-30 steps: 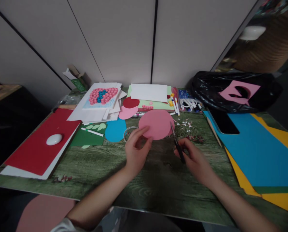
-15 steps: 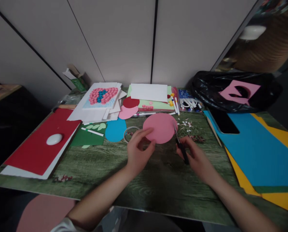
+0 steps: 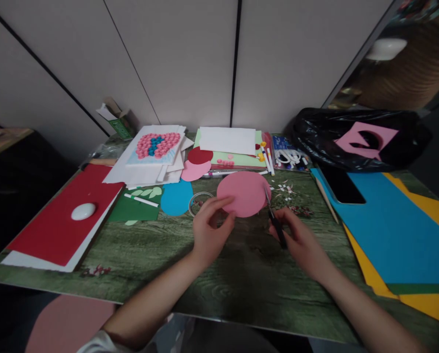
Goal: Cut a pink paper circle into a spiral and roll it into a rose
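Observation:
A pink paper circle (image 3: pixel 243 193) is held above the table, its lower left edge pinched between the thumb and fingers of my left hand (image 3: pixel 211 230). My right hand (image 3: pixel 300 240) grips black-handled scissors (image 3: pixel 276 225), fingers wrapped round the handles. The scissor blades lie against the circle's right edge. Just beyond the right hand, small white paper scraps (image 3: pixel 286 189) are scattered. Partly behind my left fingers sits a clear ring, perhaps a roll of tape (image 3: pixel 195 208), beside a blue paper circle (image 3: pixel 176 198).
Red paper (image 3: pixel 64 215) bearing a white oval object (image 3: pixel 83 212) lies at left. White sheets with a pink and blue heart (image 3: pixel 157 145) stand behind. At right are blue paper (image 3: pixel 399 230), a phone (image 3: pixel 342 186) and a black plastic bag (image 3: pixel 315 139) with a pink offcut (image 3: pixel 383 130).
The pink circle and my left hand have shifted very slightly left. The scissors remain at the circle's right edge, with little visible movement.

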Demonstrator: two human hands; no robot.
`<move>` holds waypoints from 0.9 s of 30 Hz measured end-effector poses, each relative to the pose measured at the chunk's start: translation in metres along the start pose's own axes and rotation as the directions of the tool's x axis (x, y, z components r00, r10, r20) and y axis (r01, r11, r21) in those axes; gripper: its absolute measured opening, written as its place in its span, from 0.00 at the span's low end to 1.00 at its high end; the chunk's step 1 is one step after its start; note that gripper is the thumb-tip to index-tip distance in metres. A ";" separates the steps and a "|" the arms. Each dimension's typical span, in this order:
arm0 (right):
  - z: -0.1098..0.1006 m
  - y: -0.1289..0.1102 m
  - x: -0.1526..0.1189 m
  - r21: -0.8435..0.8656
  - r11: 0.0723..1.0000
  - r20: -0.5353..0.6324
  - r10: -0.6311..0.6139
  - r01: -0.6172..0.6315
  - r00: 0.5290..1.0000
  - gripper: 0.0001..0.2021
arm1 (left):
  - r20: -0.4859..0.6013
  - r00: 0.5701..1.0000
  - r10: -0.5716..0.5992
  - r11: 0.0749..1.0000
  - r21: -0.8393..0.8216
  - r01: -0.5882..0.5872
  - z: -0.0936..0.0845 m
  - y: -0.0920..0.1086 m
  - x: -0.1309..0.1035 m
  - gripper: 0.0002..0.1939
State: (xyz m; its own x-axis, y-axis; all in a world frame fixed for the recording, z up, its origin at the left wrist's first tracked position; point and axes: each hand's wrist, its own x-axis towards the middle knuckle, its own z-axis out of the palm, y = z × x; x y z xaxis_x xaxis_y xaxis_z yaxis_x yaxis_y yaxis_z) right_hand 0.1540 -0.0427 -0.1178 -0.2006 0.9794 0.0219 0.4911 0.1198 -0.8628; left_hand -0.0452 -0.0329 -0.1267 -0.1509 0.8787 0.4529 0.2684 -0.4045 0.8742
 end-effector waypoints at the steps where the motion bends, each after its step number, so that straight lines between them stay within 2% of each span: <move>1: 0.000 0.000 0.000 -0.001 1.000 -0.001 -0.003 0.003 1.000 0.06 | -0.001 1.000 0.004 1.000 0.000 -0.004 0.000 0.000 0.000 0.14; 12: 0.000 0.002 0.001 0.004 1.000 0.011 -0.005 0.005 1.000 0.04 | -0.056 0.998 0.009 1.000 0.017 -0.008 -0.001 0.000 0.002 0.16; 19: 0.001 0.002 0.001 0.027 1.000 0.035 0.001 -0.002 0.999 0.03 | -0.061 0.998 -0.020 0.999 -0.040 0.018 0.001 0.000 0.002 0.19; 27: 0.001 0.004 0.001 -0.006 1.000 0.019 -0.013 0.013 1.000 0.05 | -0.029 0.999 0.016 1.000 0.002 -0.016 0.000 0.001 0.002 0.19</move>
State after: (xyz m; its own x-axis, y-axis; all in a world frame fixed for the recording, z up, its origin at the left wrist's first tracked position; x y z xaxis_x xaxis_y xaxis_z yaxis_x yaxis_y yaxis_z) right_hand 0.1546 -0.0416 -0.1217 -0.2229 0.9746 0.0231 0.4936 0.1332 -0.8594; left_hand -0.0452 -0.0313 -0.1247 -0.1745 0.8641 0.4721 0.2726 -0.4183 0.8664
